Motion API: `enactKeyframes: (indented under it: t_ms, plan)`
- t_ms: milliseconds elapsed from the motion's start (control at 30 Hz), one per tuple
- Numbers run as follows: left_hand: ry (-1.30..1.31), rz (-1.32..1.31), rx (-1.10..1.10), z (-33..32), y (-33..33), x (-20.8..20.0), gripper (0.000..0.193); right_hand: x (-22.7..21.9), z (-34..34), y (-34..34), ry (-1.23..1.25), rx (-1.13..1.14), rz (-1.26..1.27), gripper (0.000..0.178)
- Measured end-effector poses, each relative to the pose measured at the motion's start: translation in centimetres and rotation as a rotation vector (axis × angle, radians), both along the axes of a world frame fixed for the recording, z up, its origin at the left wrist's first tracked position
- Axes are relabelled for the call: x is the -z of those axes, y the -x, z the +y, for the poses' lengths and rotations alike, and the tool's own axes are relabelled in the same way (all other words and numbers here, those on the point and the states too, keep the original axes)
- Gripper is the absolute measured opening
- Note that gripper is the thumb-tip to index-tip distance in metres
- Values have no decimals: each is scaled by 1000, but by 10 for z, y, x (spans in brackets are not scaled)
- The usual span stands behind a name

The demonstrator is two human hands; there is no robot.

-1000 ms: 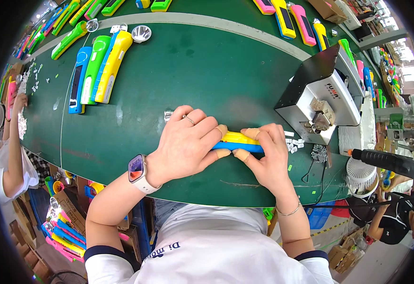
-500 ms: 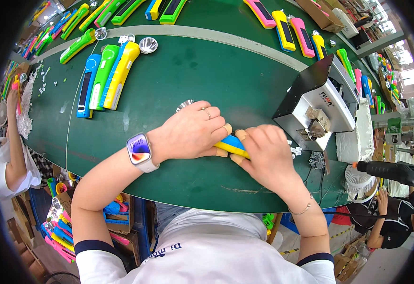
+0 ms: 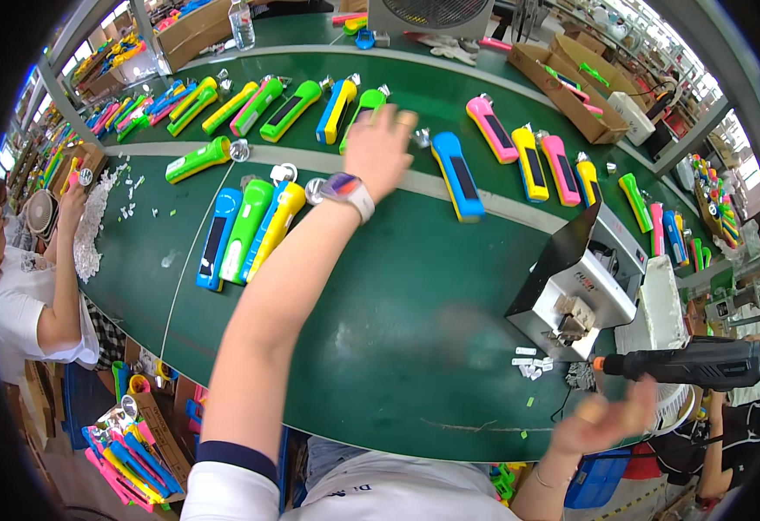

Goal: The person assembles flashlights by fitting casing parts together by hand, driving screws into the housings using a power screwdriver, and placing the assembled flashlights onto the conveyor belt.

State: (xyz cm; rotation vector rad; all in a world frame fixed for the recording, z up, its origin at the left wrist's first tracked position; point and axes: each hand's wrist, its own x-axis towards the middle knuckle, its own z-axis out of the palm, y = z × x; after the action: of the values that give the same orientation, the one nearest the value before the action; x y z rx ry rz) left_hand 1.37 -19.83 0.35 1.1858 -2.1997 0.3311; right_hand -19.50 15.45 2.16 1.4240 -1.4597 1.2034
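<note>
- The green conveyor table (image 3: 380, 286) fills my view, curving away from me; a paler strip runs across it, with flashlight bodies lying on both sides of that strip.
- My left arm stretches far out over the table, a watch (image 3: 343, 186) on the wrist. My left hand (image 3: 378, 149) is over the far side of the strip, fingers spread and blurred; I judge it open with nothing in it.
- My right hand (image 3: 603, 418) is low at the near edge, blurred. I cannot tell whether it grips anything. The black power screwdriver (image 3: 693, 363) hangs just above and to its right.
- The grey box machine (image 3: 584, 282) sits between that right hand and the far row.
- The blue flashlight body (image 3: 456, 174) lies just to the right of my left hand, close beside the fingers, long axis running away from me and leaning left at the far end. The green flashlight body (image 3: 364, 106) lies just beyond the fingertips, perhaps partly under them.
- The left hand is far nearer to both; the right is well apart.
- Three bodies, blue, green and yellow (image 3: 245, 230), lie side by side to the left of my forearm.
</note>
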Motion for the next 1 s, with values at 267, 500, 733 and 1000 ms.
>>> enactKeyframes:
  t_ms: [267, 500, 733, 1000]
  plan:
    - [-13, 393, -150, -45, -38, 28, 44, -40, 8, 81, -149, -681, -1044, 83]
    - [174, 251, 597, 106, -18, -35, 43, -74, -30, 42, -49, -1054, -931, 82]
    - [-377, -272, 698, 221, 23, 12, 56, -63, -80, 24, -60, -973, -919, 43]
    - [-567, -133, 710, 206, 3, 5, 42, -49, -80, 16, -109, -1151, -1179, 68]
